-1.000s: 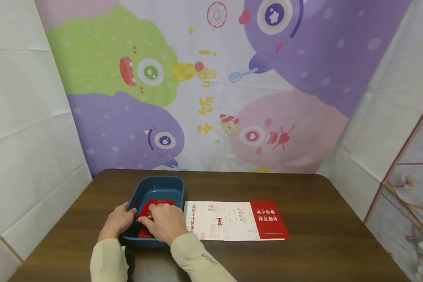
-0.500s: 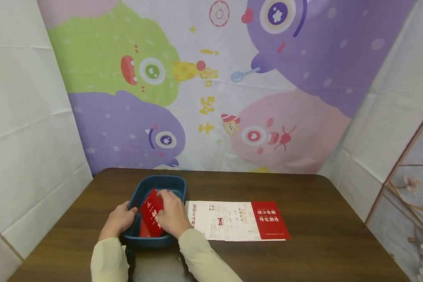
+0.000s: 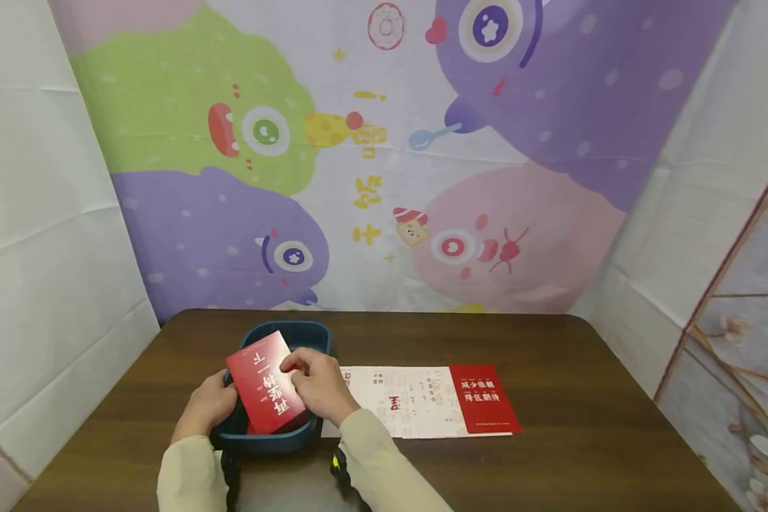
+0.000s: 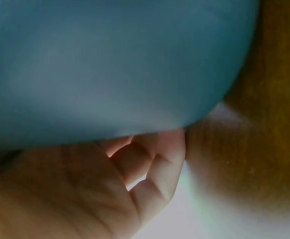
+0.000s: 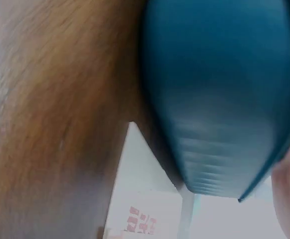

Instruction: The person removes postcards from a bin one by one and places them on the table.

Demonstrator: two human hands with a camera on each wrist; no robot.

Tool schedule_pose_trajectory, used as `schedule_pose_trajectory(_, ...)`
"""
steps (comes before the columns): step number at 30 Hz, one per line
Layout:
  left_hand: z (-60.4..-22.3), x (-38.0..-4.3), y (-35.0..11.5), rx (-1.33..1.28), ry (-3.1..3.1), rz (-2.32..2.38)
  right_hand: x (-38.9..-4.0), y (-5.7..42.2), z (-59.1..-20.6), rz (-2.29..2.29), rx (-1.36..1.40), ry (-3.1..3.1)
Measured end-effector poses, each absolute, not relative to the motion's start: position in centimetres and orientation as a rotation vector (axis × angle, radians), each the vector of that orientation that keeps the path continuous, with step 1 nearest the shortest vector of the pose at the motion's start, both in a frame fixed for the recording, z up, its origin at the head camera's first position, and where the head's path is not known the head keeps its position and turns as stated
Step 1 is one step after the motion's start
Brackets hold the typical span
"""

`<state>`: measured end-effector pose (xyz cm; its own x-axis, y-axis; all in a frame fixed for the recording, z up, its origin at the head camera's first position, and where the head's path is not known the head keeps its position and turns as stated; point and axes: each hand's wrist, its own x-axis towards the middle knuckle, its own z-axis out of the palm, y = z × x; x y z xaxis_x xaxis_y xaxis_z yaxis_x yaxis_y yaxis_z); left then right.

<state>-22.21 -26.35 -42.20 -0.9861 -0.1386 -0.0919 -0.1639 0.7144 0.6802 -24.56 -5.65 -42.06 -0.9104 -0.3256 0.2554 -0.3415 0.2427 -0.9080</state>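
Note:
My right hand [image 3: 320,384] pinches a red card [image 3: 262,387] with white characters by its right edge. The card is tilted up over a blue rectangular box [image 3: 272,446] and hides much of its inside. Some red shows low in the box under it. At the box's left side, my left hand [image 3: 206,404] grips the wall. In the left wrist view its bent fingers [image 4: 160,174] lie against the outside of the box [image 4: 125,64]. The right wrist view catches the box wall [image 5: 219,99] and part of the right hand [image 5: 287,189] at the edge.
Right of the box, overlapping white printed cards [image 3: 390,402] lie in a row on the brown table [image 3: 582,427]. A red card [image 3: 486,398] tops the row's right end. A cartoon-printed cloth [image 3: 384,178] hangs behind the table.
The right hand, first reaching into the box, has lifted the red card and turned its printed face up above the rim. The left hand has kept its place on the box.

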Motion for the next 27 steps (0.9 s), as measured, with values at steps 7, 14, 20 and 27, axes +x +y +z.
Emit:
schedule_pose_trajectory(7,-42.7,-22.2,-26.4,-0.241,2.896,1.148,-22.6,-3.5,-40.7,1.902,0.771,-2.288)
schedule_pose_trajectory(14,-42.2,-22.2,-26.6,-0.212,2.912,1.111,-20.8,1.9,-36.2,2.009,0.755,-2.157)
schedule_pose_trajectory(20,-42.3,-22.0,-26.8,-0.217,2.913,1.114,-19.5,6.9,-34.2,1.924,0.696,-2.283)
schedule_pose_trajectory(27,-42.2,-22.2,-26.5,-0.247,2.886,1.144,-20.2,15.0,-32.0,1.866,0.524,-2.278)
